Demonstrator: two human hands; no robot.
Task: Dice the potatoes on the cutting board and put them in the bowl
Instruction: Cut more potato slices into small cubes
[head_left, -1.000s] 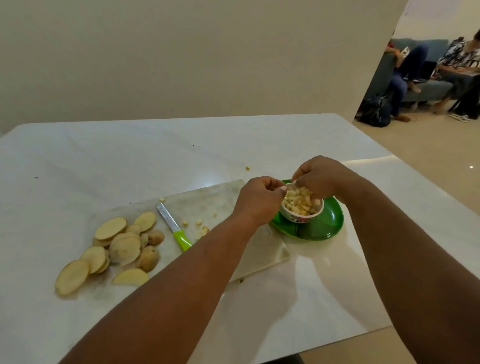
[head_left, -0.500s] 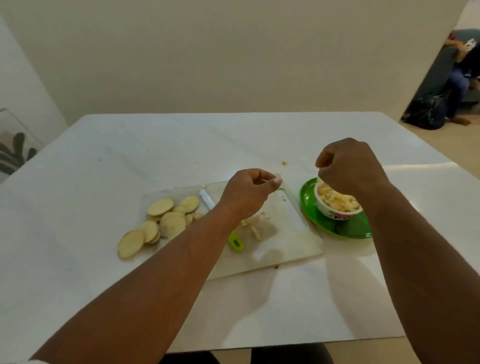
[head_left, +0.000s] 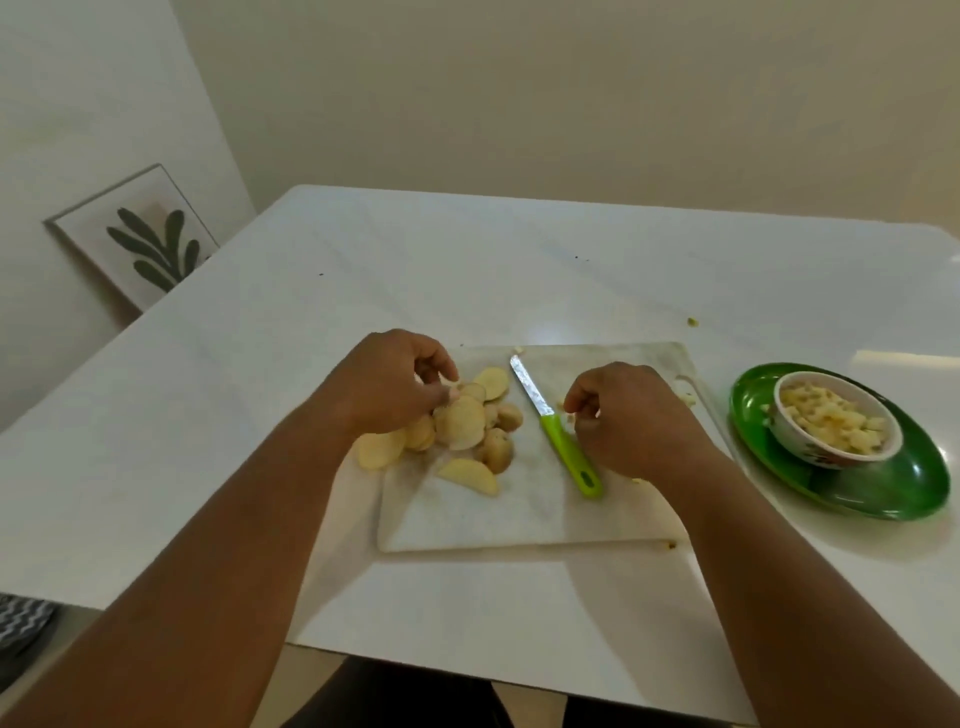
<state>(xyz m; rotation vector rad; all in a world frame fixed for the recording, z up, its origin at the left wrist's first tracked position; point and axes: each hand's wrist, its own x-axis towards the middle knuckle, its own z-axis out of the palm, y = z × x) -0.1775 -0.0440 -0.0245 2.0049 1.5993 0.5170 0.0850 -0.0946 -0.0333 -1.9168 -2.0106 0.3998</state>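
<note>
Both hands moved from bowl (head_left: 836, 421) onto white table's (head_left: 260, 415) cutting board (head_left: 530, 509), fingers loosely curled, empty.

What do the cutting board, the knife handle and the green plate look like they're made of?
Cutting board: pale, faintly veined, matte; marble or marble-look plastic, unclear. Knife handle: lime green, smooth, likely plastic; blade looks like metal. Green plate: glossy, sharp highlights; plastic or melamine probably, possibly glass.

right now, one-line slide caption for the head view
Left hand reaches into potato slices on the cutting board; knife lies beside right hand.
</note>
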